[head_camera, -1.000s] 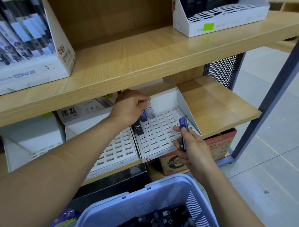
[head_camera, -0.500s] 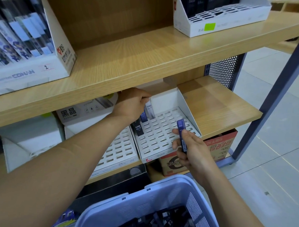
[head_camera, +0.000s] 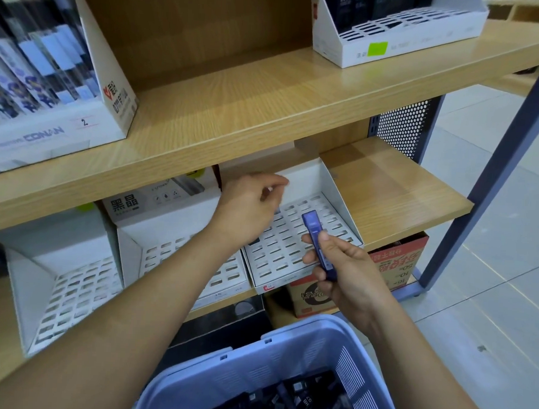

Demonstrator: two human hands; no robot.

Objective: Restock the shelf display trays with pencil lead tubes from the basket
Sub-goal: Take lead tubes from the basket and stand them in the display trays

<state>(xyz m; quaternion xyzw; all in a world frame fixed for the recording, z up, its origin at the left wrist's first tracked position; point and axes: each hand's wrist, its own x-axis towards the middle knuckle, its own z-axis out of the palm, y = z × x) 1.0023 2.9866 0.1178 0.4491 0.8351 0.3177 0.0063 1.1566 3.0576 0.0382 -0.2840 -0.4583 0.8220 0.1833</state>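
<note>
My right hand pinches a blue pencil lead tube and holds it nearly upright in front of the white slotted display tray on the lower shelf. My left hand hovers with curled fingers over the tray's back left corner. It hides the tubes standing there, apart from a dark sliver; whether it grips one is hidden. The lilac basket sits below me, with several dark lead tubes inside.
Two more slotted white trays stand to the left. The upper shelf board overhangs the trays and carries a pen box and another tray. Cardboard boxes sit under the shelf, and a blue post stands at right.
My left hand has shifted right over the standing tubes and now covers them. My right hand has brought the blue tube a little left and closer to the tray.
</note>
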